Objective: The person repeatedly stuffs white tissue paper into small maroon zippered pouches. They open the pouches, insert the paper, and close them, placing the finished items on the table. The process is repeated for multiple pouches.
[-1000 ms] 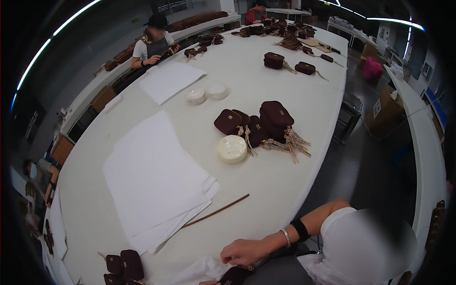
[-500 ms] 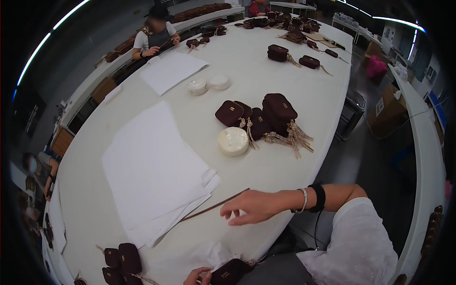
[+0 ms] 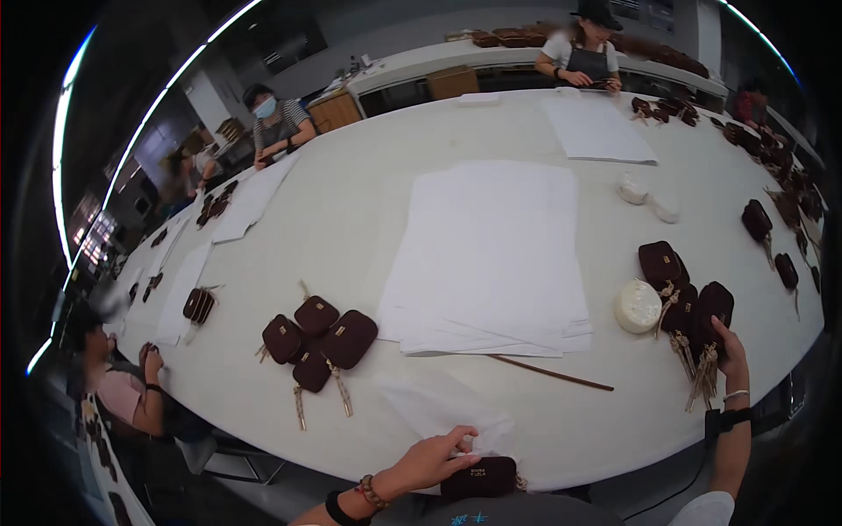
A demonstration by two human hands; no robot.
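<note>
Head view. A long white table [image 3: 351, 219] curves across the frame. At the lower centre the left hand [image 3: 434, 458] lies with fingers curled, its fingertips pinching the edge of a crumpled sheet of thin white wrapping paper [image 3: 438, 408]; just right of it, at the table's near edge, rests a dark maroon pouch [image 3: 478, 478], touching or nearly touching the hand. At the lower right the right hand [image 3: 730, 351] reaches up the frame with fingers extended, the fingertips on one pouch of a cluster of maroon tasselled pouches [image 3: 688, 294]; whether it grips that pouch cannot be told. A round white disc [image 3: 638, 306] sits just left of this cluster. A thin brown stick [image 3: 553, 373] lies between the two hands, below a broad stack of white paper sheets [image 3: 491, 254] at centre frame. Left of centre, a second group of four maroon pouches [image 3: 320, 337] lies with tassels trailing downward. Other people sit along the table's far and left edges, in the upper and left parts of the frame.
</note>
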